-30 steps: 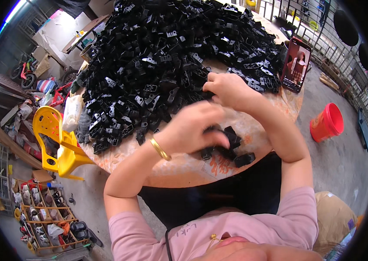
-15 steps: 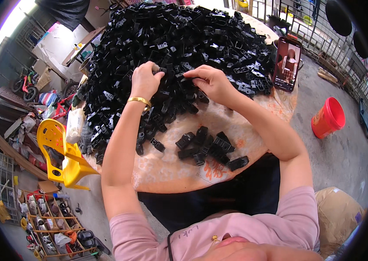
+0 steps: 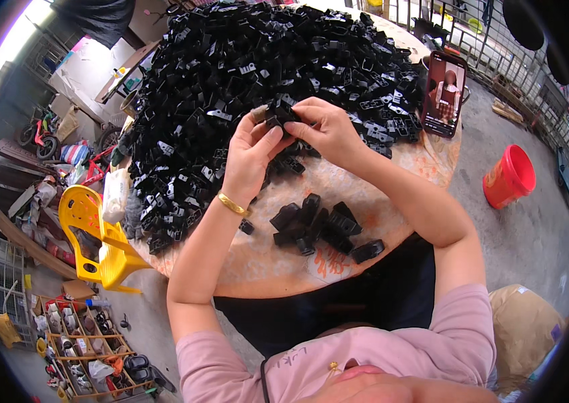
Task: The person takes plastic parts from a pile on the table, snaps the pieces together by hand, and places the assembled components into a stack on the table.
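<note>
My left hand (image 3: 252, 151) and my right hand (image 3: 328, 131) meet over the near side of a big heap of black plastic parts (image 3: 224, 80). Between their fingertips they grip a black plastic part (image 3: 277, 115), its far side dark against the heap. Something tan wraps one fingertip of the left hand, and a gold bangle (image 3: 232, 204) circles that wrist. Closer to me, a small group of black plastic parts (image 3: 328, 228) lies apart on the patterned tablecloth (image 3: 251, 265). A single black piece (image 3: 247, 227) rests beside my left forearm.
A phone (image 3: 443, 94) stands upright at the heap's right edge. On the floor to the right is a red bucket (image 3: 509, 178). A yellow plastic chair (image 3: 113, 252) is at the table's left, with a shoe rack (image 3: 89, 342) below it. A tan sack (image 3: 523, 329) sits lower right.
My hands were apart at the heap, each among the parts. Now they have come together, the left moving right and nearer to me, with a black part held between them.
</note>
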Action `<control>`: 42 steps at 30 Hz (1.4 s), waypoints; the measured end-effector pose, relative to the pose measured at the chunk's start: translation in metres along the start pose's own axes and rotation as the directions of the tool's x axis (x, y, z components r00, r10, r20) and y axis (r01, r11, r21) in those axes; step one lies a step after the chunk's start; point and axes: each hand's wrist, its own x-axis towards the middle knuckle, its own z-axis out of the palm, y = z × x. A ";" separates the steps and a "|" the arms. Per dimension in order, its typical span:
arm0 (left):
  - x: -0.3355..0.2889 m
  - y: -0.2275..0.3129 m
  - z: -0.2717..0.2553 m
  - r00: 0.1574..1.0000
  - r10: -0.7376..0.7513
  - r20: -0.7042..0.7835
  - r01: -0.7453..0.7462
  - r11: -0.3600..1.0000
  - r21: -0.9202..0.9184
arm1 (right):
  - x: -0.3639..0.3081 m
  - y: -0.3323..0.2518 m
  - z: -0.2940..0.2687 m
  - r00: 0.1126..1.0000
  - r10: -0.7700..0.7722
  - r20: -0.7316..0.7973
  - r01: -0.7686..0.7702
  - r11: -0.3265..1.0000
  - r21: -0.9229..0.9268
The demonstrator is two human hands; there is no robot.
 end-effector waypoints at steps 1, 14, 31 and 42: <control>0.000 0.000 -0.001 1.000 0.011 0.006 -0.012 0.999 0.030 | 0.000 0.001 -0.001 0.999 0.006 0.035 -0.005 1.000 -0.024; -0.003 0.005 -0.008 0.993 0.111 0.029 -0.112 0.878 0.466 | -0.008 -0.013 0.000 0.991 -0.100 0.090 0.122 0.947 -0.297; -0.017 0.021 0.012 0.981 0.016 0.193 -0.117 0.843 0.526 | 0.021 0.012 -0.036 0.952 0.110 0.284 -0.141 0.986 0.093; -0.008 0.031 0.028 0.936 0.030 0.351 -0.346 0.268 0.899 | -0.004 0.013 -0.015 0.893 0.157 0.423 0.230 0.648 -0.726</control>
